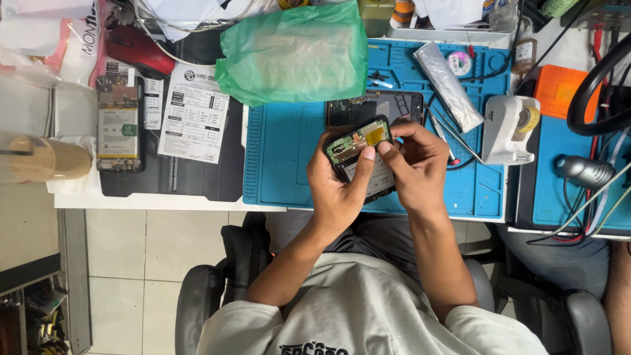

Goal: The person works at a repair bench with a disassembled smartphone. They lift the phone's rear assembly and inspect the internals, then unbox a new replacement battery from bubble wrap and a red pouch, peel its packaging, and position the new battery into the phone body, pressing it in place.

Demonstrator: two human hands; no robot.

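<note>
Both my hands hold an opened smartphone (360,148) above a blue work mat (282,158). Its back is off, showing a green circuit board with a yellow patch and the battery. My left hand (336,187) cups the phone from below and the left, thumb lying across its middle. My right hand (415,164) grips the right side, fingertips on the upper edge near the board. A black phone back cover or frame (401,105) lies on the mat just behind the phone.
A green plastic bag (292,56) lies at the mat's top left. A second opened phone (118,125) and a printed sheet (194,112) lie on the left. Tweezers (453,135), a silver packet (447,82), a white tape dispenser (509,128) and cables sit right.
</note>
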